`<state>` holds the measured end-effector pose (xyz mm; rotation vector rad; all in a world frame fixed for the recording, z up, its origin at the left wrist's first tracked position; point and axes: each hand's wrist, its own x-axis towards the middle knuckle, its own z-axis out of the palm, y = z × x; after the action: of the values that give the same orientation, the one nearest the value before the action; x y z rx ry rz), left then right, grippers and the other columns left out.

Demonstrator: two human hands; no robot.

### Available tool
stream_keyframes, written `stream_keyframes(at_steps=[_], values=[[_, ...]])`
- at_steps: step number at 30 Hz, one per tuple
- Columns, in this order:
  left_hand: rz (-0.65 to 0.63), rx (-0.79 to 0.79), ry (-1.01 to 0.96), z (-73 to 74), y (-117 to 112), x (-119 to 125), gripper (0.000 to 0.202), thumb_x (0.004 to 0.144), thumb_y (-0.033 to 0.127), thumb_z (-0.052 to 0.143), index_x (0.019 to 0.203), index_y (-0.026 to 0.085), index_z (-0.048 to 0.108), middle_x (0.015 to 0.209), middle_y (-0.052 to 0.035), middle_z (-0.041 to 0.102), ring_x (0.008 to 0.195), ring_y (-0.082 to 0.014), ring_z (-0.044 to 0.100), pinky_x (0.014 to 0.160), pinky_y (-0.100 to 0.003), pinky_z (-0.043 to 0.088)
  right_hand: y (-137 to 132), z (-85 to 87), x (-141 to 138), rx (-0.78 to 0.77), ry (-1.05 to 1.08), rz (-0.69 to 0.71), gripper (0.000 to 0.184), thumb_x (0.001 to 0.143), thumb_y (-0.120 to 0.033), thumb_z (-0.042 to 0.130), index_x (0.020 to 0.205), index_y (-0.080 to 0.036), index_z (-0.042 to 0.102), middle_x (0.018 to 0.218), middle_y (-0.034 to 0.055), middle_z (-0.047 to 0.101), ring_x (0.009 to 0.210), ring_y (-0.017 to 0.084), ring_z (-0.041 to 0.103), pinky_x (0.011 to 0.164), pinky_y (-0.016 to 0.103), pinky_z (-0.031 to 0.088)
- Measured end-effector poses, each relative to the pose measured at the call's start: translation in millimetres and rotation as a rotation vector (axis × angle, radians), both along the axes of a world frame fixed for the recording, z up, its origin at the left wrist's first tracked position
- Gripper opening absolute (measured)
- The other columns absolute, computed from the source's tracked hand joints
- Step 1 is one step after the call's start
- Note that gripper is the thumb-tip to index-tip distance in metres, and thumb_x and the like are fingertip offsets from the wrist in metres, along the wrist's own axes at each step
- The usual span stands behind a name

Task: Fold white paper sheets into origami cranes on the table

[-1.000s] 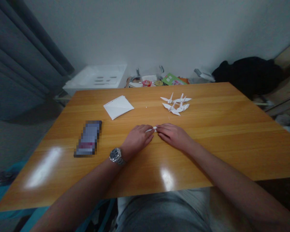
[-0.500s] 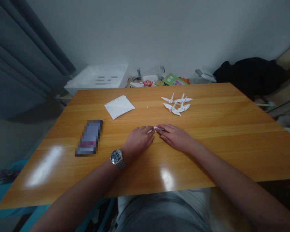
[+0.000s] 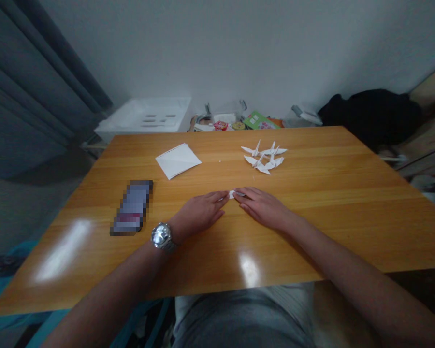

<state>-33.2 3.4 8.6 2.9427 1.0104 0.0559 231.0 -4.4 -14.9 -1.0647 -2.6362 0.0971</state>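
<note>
A small folded piece of white paper [image 3: 231,195] lies on the table between my hands, mostly covered by fingers. My left hand [image 3: 203,211], with a metal watch [image 3: 162,236] on its wrist, presses the paper's left end with its fingertips. On the other end, the fingers of my right hand [image 3: 261,204] are closed over the paper. Several white paper cranes [image 3: 264,158] stand grouped beyond my right hand. A small stack of white paper sheets [image 3: 178,161] with a perforated edge lies beyond my left hand.
A phone [image 3: 133,207], blurred out, lies left of my left arm on the wooden table [image 3: 329,193]. Past the far edge are a white tray [image 3: 159,113], a green packet [image 3: 260,120] and other clutter. Black cloth [image 3: 373,116] is heaped at the far right.
My left hand has slid to the left along the paper, baring a bit more of its middle. My right hand stays nearly in place.
</note>
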Motion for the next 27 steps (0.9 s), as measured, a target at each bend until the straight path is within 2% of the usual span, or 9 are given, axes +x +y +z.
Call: stream_keyframes(at_steps=[5, 10, 12, 15, 19, 27], values=[[0.008, 0.005, -0.02, -2.8, -1, 0, 0.046, 0.106, 0.032, 0.04, 0.148, 0.014, 0.048, 0.154, -0.0123, 0.049, 0.136, -0.0252, 0.053, 0.115, -0.038, 0.044, 1, -3.4, 8, -0.034, -0.001, 0.02, 0.043, 0.105, -0.022, 0.042, 0.146, -0.015, 0.055, 0.15, 0.0171, 0.055, 0.138, 0.027, 0.055, 0.115, 0.049, 0.047], [-0.047, -0.033, -0.029, -7.1, 6, -6, 0.05, 0.106, 0.035, 0.042, 0.153, 0.016, 0.042, 0.157, -0.0104, 0.046, 0.138, -0.0247, 0.052, 0.116, -0.038, 0.043, 0, -5.5, 14, -0.074, 0.007, 0.017, 0.045, 0.106, -0.024, 0.04, 0.147, -0.012, 0.053, 0.154, 0.0162, 0.05, 0.14, 0.026, 0.052, 0.116, 0.047, 0.047], [-0.072, -0.04, -0.033, -7.8, 9, -8, 0.052, 0.107, 0.037, 0.041, 0.156, 0.021, 0.038, 0.16, -0.0094, 0.042, 0.139, -0.0241, 0.05, 0.116, -0.038, 0.043, -1, -7.0, 14, -0.074, 0.013, 0.012, 0.045, 0.106, -0.026, 0.04, 0.147, -0.011, 0.053, 0.154, 0.0163, 0.05, 0.14, 0.027, 0.052, 0.116, 0.047, 0.046], [-0.074, -0.025, -0.039, -7.8, 8, -7, 0.048, 0.108, 0.034, 0.038, 0.155, 0.022, 0.04, 0.16, -0.0103, 0.043, 0.139, -0.0242, 0.051, 0.115, -0.04, 0.044, -1, -9.8, 13, -0.063, 0.035, 0.005, 0.046, 0.107, -0.026, 0.038, 0.148, -0.012, 0.052, 0.155, 0.0156, 0.05, 0.141, 0.026, 0.052, 0.117, 0.047, 0.046], [-0.042, 0.003, -0.047, -7.7, 5, -3, 0.045, 0.109, 0.027, 0.033, 0.152, 0.019, 0.044, 0.155, -0.0128, 0.048, 0.136, -0.0244, 0.053, 0.113, -0.041, 0.045, -2, -10.7, 12, -0.057, 0.064, -0.003, 0.046, 0.107, -0.025, 0.037, 0.148, -0.012, 0.052, 0.154, 0.0162, 0.051, 0.14, 0.026, 0.053, 0.116, 0.048, 0.047], [-0.064, 0.003, -0.076, -7.9, 7, -3, 0.045, 0.109, 0.026, 0.033, 0.151, 0.02, 0.045, 0.153, -0.0131, 0.05, 0.135, -0.0235, 0.053, 0.113, -0.041, 0.043, -3, -8.1, 9, -0.046, 0.074, -0.009, 0.046, 0.106, -0.025, 0.038, 0.148, -0.013, 0.053, 0.152, 0.0158, 0.053, 0.138, 0.026, 0.055, 0.114, 0.049, 0.049]])
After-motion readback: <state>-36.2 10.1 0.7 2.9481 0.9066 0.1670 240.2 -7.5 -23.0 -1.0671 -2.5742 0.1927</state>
